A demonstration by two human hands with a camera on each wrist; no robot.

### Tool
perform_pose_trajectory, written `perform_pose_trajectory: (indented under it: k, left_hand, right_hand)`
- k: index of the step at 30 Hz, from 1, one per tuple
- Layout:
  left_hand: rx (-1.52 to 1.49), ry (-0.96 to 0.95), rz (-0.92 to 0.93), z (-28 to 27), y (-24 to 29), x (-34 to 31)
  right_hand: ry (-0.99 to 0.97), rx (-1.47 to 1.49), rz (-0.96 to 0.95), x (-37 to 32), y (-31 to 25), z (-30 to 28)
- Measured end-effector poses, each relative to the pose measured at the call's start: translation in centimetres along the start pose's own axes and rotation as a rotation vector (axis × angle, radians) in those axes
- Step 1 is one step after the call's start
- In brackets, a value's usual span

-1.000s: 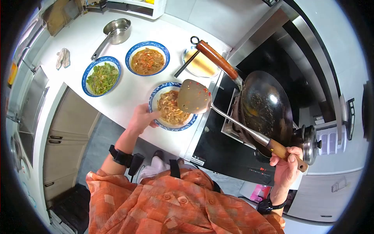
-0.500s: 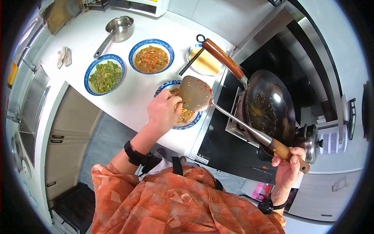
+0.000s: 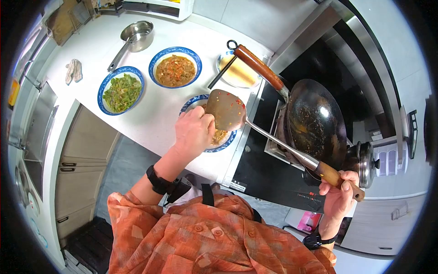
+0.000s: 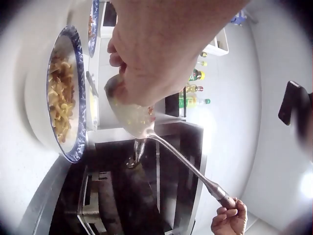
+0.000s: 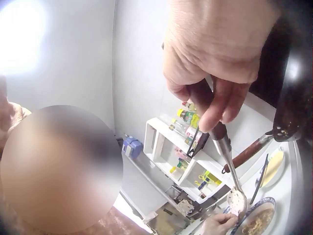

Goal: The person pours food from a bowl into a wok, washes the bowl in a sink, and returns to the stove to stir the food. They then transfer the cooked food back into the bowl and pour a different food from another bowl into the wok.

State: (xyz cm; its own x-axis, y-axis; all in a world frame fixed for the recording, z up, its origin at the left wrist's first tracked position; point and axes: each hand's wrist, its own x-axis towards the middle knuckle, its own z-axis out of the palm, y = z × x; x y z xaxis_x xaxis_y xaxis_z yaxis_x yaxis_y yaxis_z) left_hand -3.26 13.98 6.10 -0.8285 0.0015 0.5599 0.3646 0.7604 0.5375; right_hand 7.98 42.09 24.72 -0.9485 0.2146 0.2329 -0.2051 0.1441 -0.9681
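The right hand (image 3: 338, 197) grips the wooden handle of a long metal spatula (image 3: 226, 110), its blade facing up with red bits on it. The left hand (image 3: 193, 133), fingers curled, pinches the blade's left edge above a blue-rimmed bowl (image 3: 222, 146) and hides part of that bowl. In the left wrist view, cooked strips of food (image 4: 60, 100) fill the bowl. The spatula (image 5: 237, 200) slants down from the right hand (image 5: 215, 54) in the right wrist view, with the left hand (image 5: 217, 225) at its blade.
A wok (image 3: 315, 121) with a wooden handle tilts over the stove, beside a lidded pot (image 3: 360, 164). Farther back stand a bowl of greens (image 3: 121, 93), another food bowl (image 3: 175, 67), a yellow-filled plate with chopsticks (image 3: 239, 73) and a steel saucepan (image 3: 139, 35).
The left hand has gone from the near bowl's left rim up and right to the spatula blade, its fingers now curled. The right hand and spatula have barely moved.
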Motion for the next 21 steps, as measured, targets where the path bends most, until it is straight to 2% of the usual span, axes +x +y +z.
perform_pose_trajectory:
  k: [5, 8, 9, 10, 11, 12, 13, 14, 16, 17, 19, 21]
  left_hand:
    - [0.028, -0.007, 0.034, -0.9, -1.1, 0.0]
    - [-0.091, 0.027, -0.172, -4.2, -3.6, -0.2]
    - [-0.138, 0.052, -0.245, -6.6, -5.8, 0.0]
    - [0.031, 0.105, -0.309, -9.4, -8.6, 0.4]
    - [-0.024, 0.167, -0.514, -13.6, -9.9, 1.0]
    - [-0.286, 0.468, -0.51, -15.4, -22.2, -1.3]
    - [0.478, 0.43, -0.657, -20.1, -21.7, -0.3]
    - [0.99, 0.443, -0.538, -22.9, -26.8, -2.2]
    - [1.352, 0.555, -0.363, -25.2, -28.2, -4.5]
    - [1.348, 0.553, -0.357, -24.7, -28.4, -5.3]
    - [0.63, 0.142, -0.75, -23.1, -27.9, -6.7]
    - [-0.398, 0.016, -1.114, -19.4, -24.4, -6.0]
  right_hand:
    - [0.024, 0.012, 0.001, 0.3, 0.1, 0.5]
    - [0.033, -0.001, -0.009, 0.6, 0.3, 0.2]
    - [0.042, -0.019, -0.008, 0.7, 0.3, 0.2]
    - [0.029, -0.009, -0.016, 0.8, 0.3, 0.1]
    - [0.035, -0.009, -0.009, 0.8, 0.5, -0.2]
    - [0.042, -0.01, 0.0, 0.8, 0.7, -0.3]
    - [0.038, -0.006, 0.005, 0.8, 0.7, -0.4]
    - [0.034, 0.001, 0.015, 0.8, 0.8, -0.4]
    - [0.041, 0.017, 0.013, 1.2, 1.0, -0.2]
    - [0.026, 0.005, 0.009, 1.3, 1.0, -0.3]
    - [0.014, -0.018, 0.013, 1.3, 1.1, -0.1]
    - [0.036, 0.003, 0.015, 1.6, 1.3, 0.0]
